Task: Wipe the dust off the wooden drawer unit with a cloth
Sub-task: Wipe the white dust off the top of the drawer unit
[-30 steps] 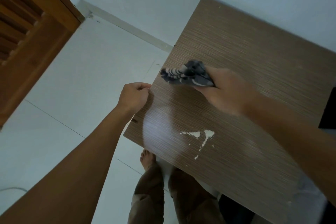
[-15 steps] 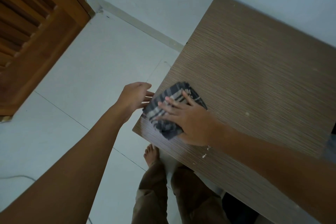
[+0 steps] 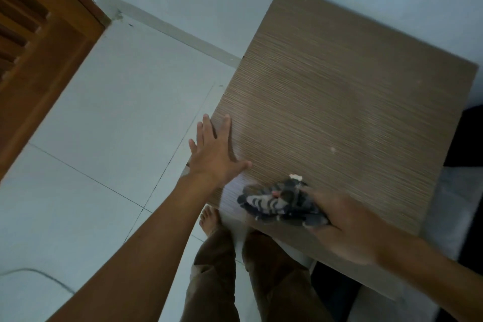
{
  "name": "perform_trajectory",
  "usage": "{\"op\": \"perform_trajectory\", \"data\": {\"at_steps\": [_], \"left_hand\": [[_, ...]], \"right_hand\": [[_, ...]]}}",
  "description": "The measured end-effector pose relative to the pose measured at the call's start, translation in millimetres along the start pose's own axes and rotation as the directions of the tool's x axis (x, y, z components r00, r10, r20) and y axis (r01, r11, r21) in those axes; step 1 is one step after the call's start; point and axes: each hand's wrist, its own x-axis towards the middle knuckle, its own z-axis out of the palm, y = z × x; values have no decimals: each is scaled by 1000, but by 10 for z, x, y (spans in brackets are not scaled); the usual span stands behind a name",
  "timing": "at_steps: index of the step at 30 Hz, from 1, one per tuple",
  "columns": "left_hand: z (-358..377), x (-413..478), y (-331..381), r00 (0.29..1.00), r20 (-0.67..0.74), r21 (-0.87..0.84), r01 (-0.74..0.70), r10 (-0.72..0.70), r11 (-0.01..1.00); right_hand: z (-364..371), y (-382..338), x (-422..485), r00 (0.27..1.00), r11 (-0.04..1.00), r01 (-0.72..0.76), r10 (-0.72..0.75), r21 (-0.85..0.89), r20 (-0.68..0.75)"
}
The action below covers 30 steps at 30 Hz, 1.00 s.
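The wooden drawer unit's brown grained top (image 3: 339,102) fills the right half of the view, seen from above. My right hand (image 3: 347,227) grips a bunched dark grey striped cloth (image 3: 279,202) near the top's front edge, with a bit of white dust (image 3: 296,177) at the cloth's far tip. A small white speck (image 3: 333,149) lies on the top farther in. My left hand (image 3: 213,150) rests flat at the top's left edge, fingers spread, holding nothing.
White tiled floor (image 3: 104,125) lies to the left, with a brown wooden door (image 3: 39,42) in the far left corner. A pale wall runs behind the unit. My legs and a bare foot (image 3: 209,219) stand just before the front edge. Something dark (image 3: 467,138) sits at the right.
My right hand has bunched the cloth and swept it from the front left corner toward the front middle. My left hand has opened and now lies flat on the left edge. The white dust patch is mostly gone.
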Motion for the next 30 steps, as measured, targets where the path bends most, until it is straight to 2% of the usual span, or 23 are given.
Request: {"op": "perform_trajectory", "data": {"at_steps": [2,4,6,7,9,10,12,14,16,18,23,27,30], "left_hand": [[-20,8,26,1000,26,-7,17,-17,1000],[-42,6,53,998,39,2,43,-43,999],[-56,10,90,997,43,8,62,-62,998],[-57,13,102,997,48,10,65,-65,998],[-59,19,99,996,59,17,64,-65,998],[-56,23,90,996,62,18,60,-61,998],[-48,19,75,996,69,26,51,-53,998],[-37,-11,78,996,77,55,32,-36,998],[-20,-58,82,996,89,79,-7,0,997],[0,-108,73,993,110,82,-49,40,995],[21,-164,42,986,148,117,-94,77,989],[5,-150,52,984,155,147,-108,85,983],[-3,-127,53,982,167,193,-120,88,974]], "right_hand": [[-187,-92,-94,991,980,-84,101,182,-85],[-357,-132,-156,982,937,-97,144,335,-119],[-499,-206,-182,944,925,-66,179,374,-276],[-556,-244,-190,898,922,-69,223,380,-379],[-642,-240,-179,775,933,-122,302,338,-554],[-676,-181,-162,719,936,-194,339,292,-607],[-716,-82,-68,634,908,-387,390,162,-668],[-713,143,89,585,850,-520,427,85,-690],[-656,420,282,578,792,-607,498,67,-646],[-500,678,443,587,775,-630,521,55,-619],[-61,803,580,599,850,-513,254,-120,-759],[239,710,532,665,848,-470,159,-243,-730],[602,597,463,709,880,-385,90,-277,-699]]}}
